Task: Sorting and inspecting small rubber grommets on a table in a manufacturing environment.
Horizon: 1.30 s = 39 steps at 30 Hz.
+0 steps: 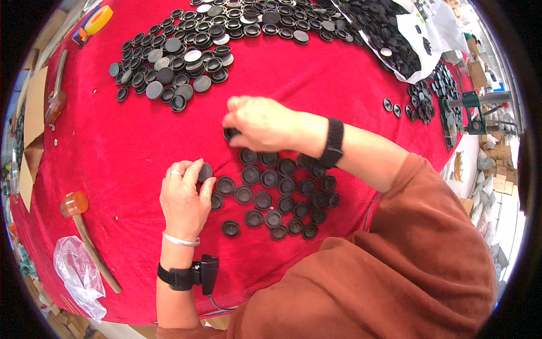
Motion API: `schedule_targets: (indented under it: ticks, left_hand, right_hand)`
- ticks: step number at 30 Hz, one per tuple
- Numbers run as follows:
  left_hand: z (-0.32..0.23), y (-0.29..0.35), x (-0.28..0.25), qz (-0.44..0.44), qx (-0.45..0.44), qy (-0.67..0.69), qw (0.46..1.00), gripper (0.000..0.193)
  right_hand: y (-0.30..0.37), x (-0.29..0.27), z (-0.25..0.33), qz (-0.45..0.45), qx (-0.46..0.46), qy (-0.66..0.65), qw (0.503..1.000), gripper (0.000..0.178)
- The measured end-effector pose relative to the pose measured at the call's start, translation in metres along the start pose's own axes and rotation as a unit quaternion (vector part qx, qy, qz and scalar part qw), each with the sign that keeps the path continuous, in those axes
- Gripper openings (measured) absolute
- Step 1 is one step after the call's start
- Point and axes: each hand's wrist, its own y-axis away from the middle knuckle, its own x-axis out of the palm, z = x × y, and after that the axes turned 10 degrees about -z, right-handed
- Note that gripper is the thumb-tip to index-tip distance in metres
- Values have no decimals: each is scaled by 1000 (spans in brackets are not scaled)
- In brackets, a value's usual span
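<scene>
My left hand (183,198) pinches a dark grey round cap (205,172) between thumb and fingers, tilted on its edge. Further off and to the right, my right hand (262,125) is curled over a black round cap (230,134), its fingertips slightly smeared by motion. Between my hands and my body lie several loose black caps (262,200), mostly with their rimmed, hollow side up. A large heap of black and grey caps (180,73) spreads along the far side of the red cloth (135,141).
On the left are a mallet with an orange head (74,204), a clear plastic bag (79,271) and another hammer (56,104). A yellow tape roll (98,20) sits far left. Far right, a white sack (415,34) spills black pieces beside a green metal clamp (474,112).
</scene>
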Motion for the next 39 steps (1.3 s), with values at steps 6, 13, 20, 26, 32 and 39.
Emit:
schedule_targets:
  ticks: [6,13,20,26,32,39]
  left_hand:
    - [3,5,-9,-18,-96,98,990,20]
    - [29,-2,-7,85,-277,180,940,19]
    - [27,-19,-16,-37,-165,11,986,18]
    - [53,-85,29,-161,57,-96,981,28]
    - [66,-99,42,-101,27,-134,985,26]
    - [68,-87,39,-114,55,-49,991,14]
  right_hand:
    - [-15,-54,30,254,-23,70,964,38]
    - [-92,24,7,-89,-63,99,989,24]
    - [-52,-15,35,108,-38,20,993,34]
    - [-92,28,-12,-148,-49,106,982,21]
    - [-61,-2,-1,-13,73,-21,997,22]
    - [-5,-43,-31,92,165,-73,979,22]
